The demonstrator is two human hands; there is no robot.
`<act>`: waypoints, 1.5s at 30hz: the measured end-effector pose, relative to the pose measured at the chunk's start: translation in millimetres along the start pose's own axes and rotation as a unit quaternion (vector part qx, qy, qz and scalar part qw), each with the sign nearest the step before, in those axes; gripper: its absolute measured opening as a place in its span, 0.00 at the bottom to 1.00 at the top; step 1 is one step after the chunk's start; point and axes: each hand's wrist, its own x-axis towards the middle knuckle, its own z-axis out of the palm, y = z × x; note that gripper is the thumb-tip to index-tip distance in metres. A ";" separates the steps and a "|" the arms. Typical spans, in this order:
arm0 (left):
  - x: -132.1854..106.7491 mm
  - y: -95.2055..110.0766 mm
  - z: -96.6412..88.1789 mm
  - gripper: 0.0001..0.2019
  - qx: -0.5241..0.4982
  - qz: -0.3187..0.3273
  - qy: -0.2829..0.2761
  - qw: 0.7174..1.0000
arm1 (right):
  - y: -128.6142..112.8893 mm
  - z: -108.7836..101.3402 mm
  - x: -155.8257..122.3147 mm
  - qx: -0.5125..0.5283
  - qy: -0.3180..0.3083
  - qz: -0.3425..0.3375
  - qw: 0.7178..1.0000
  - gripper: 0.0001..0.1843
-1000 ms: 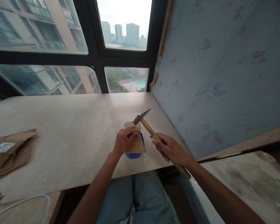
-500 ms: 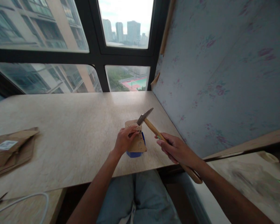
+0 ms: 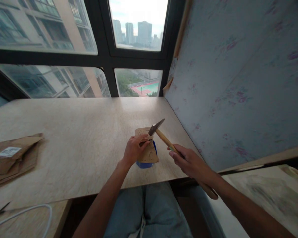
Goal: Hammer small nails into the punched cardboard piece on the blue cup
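Far left of our hands: we see a flat brown cardboard package with a white label (image 3: 11, 158) lying on the pale wooden tabletop (image 3: 76, 132), well apart from both hands.
Lower left corner: a white cable (image 3: 27, 211) curves over a lower wooden surface, well below and left of our left hand.
Left hand: our left hand (image 3: 135, 149) is curled, its fingertips pinched on a small dark upright punch tool (image 3: 149, 142) that is too small for us to make out clearly; the hand rests on the leather piece.
Under the left hand: a tan perforated leather piece (image 3: 149, 152) lies over a blue round block (image 3: 145, 162), which sits on the tabletop near its front edge.
Between the hands: the dark metal head of a wooden-handled hammer (image 3: 161, 134) stands just above the punch tool, touching or nearly touching it; we cannot tell which.
Right hand: our right hand (image 3: 191, 162) is wrapped closed around the hammer's handle, whose end sticks out behind the wrist.
Right of our right hand: a pale floral-patterned wall panel (image 3: 238, 72) rises beside the tabletop.
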 end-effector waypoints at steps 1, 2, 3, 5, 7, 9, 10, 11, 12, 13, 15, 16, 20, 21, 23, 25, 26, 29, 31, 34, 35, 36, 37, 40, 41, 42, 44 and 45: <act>0.0 -0.3 0.2 0.13 -0.001 -0.001 -0.001 1.000 | -1.3 -0.8 0.0 -0.002 0.010 -0.002 1.000 0.14; 0.0 -0.4 0.2 0.13 -0.001 -0.001 -0.001 1.000 | -2.3 -1.3 0.1 -0.010 0.011 -0.005 1.000 0.14; 0.0 -0.4 0.2 0.13 -0.001 0.000 0.001 1.000 | -2.7 -1.5 0.4 -0.023 0.002 -0.009 1.000 0.13; -0.1 -0.2 -0.1 0.12 -0.003 0.002 0.003 1.000 | -1.8 -0.8 1.2 -0.055 -0.020 -0.018 0.998 0.13; -0.4 -0.1 0.0 0.12 -0.010 0.002 0.006 1.000 | 0.0 0.1 1.1 -0.070 -0.030 -0.026 0.997 0.12; -0.8 -0.5 0.7 0.12 -0.018 -0.002 0.009 1.000 | 0.7 0.0 -0.8 -0.060 -0.017 -0.029 0.998 0.13; -1.0 -0.8 1.2 0.11 -0.021 -0.004 0.010 1.000 | 0.4 -0.6 -2.3 -0.049 -0.009 -0.030 0.998 0.14; -1.2 -1.2 1.7 0.11 -0.024 -0.006 0.011 1.000 | -0.4 -1.3 -4.0 -0.037 -0.002 -0.031 0.999 0.14; -1.3 -1.5 2.1 0.10 -0.026 -0.007 0.012 1.000 | -1.6 -2.1 -5.6 -0.028 0.004 -0.033 0.999 0.14; -1.5 -1.7 2.4 0.09 -0.027 -0.008 0.012 1.000 | -2.8 -2.8 -6.8 -0.022 0.007 -0.036 0.999 0.15; -1.7 -1.4 2.3 0.08 -0.027 -0.009 0.015 0.999 | -4.7 -3.4 -8.0 -0.024 0.006 -0.040 0.999 0.15; -1.8 -1.0 1.9 0.08 -0.027 -0.009 0.016 0.999 | -5.1 -3.3 -7.9 -0.028 0.003 -0.040 0.999 0.15; -2.1 1.6 0.4 0.05 -0.022 -0.012 0.020 0.999 | -2.8 -0.8 -5.3 -0.041 -0.013 -0.032 0.999 0.14; -2.2 2.2 0.2 0.05 -0.023 -0.011 0.021 0.999 | -1.6 -0.1 -4.8 -0.042 -0.016 -0.030 0.999 0.14; -2.3 3.2 0.3 0.06 -0.025 -0.011 0.026 0.999 | 0.6 0.9 -4.6 -0.041 -0.017 -0.028 0.999 0.14; -2.5 3.8 0.7 0.09 -0.028 -0.011 0.033 0.999 | 2.2 1.4 -5.6 -0.034 -0.015 -0.025 0.999 0.14; -2.6 3.9 0.8 0.11 -0.029 -0.012 0.035 0.999 | 2.7 1.5 -6.5 -0.032 -0.014 -0.023 0.999 0.14; -3.3 3.8 1.4 0.15 -0.033 -0.012 0.032 0.999 | 3.6 1.8 -9.9 -0.023 -0.012 -0.014 1.000 0.15; -3.8 2.7 2.2 0.16 -0.038 -0.014 0.027 0.999 | 4.1 2.1 -12.2 -0.016 -0.011 -0.009 1.000 0.16; -4.5 -0.3 4.1 0.17 -0.048 -0.020 0.021 0.998 | 5.1 3.2 -15.2 -0.004 -0.006 -0.004 1.000 0.17; -4.8 -1.2 4.4 0.18 -0.053 -0.020 0.019 0.998 | 5.5 3.7 -16.2 0.000 -0.003 -0.001 1.000 0.18; -5.2 -1.8 4.1 0.18 -0.058 -0.018 0.020 0.998 | 5.9 4.1 -17.2 0.003 0.000 0.004 1.000 0.18; -5.8 -1.9 2.9 0.19 -0.061 -0.012 0.023 0.998 | 6.3 4.5 -18.2 0.008 0.003 0.010 1.000 0.18; -10.5 1.2 -8.3 0.20 -0.048 0.023 0.056 0.997 | 7.3 5.0 -22.2 0.029 0.011 0.025 0.999 0.20; -13.5 2.8 -14.8 0.19 -0.037 0.036 0.073 0.996 | 7.5 4.9 -23.8 0.039 0.013 0.029 0.999 0.21; -17.4 3.9 -22.5 0.18 -0.024 0.046 0.092 0.994 | 7.6 4.7 -25.4 0.049 0.015 0.033 0.998 0.22; -28.7 3.0 -40.5 0.16 0.002 0.052 0.126 0.991 | 7.5 4.3 -28.4 0.069 0.018 0.042 0.997 0.23; -36.0 0.1 -50.4 0.15 0.017 0.045 0.139 0.989 | 7.2 4.2 -29.8 0.078 0.019 0.046 0.996 0.23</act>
